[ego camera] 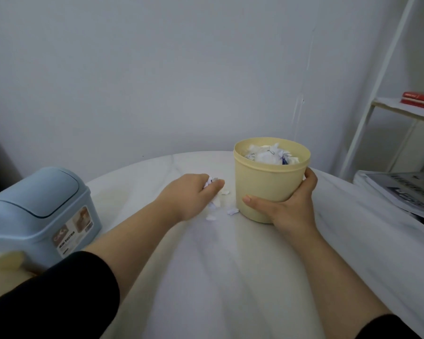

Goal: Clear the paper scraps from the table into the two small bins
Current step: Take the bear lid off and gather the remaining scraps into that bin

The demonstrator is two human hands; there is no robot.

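A yellow round bin (267, 184) stands open at the table's far middle, filled near its rim with white paper scraps (269, 154). My right hand (289, 204) wraps around its lower right side. Just left of the bin, my left hand (191, 194) is closed on a bunch of white scraps, some sticking out between the fingers. A few loose scraps (228, 210) lie on the white table (230, 265) between my left hand and the bin. A blue bin (42, 211) with a closed swing lid stands at the left edge.
A yellow lid-like piece (5, 261) lies at the near left beside the blue bin. To the right, a stack of papers (406, 192) sits beyond the table edge, and a white shelf (402, 111) holds red books.
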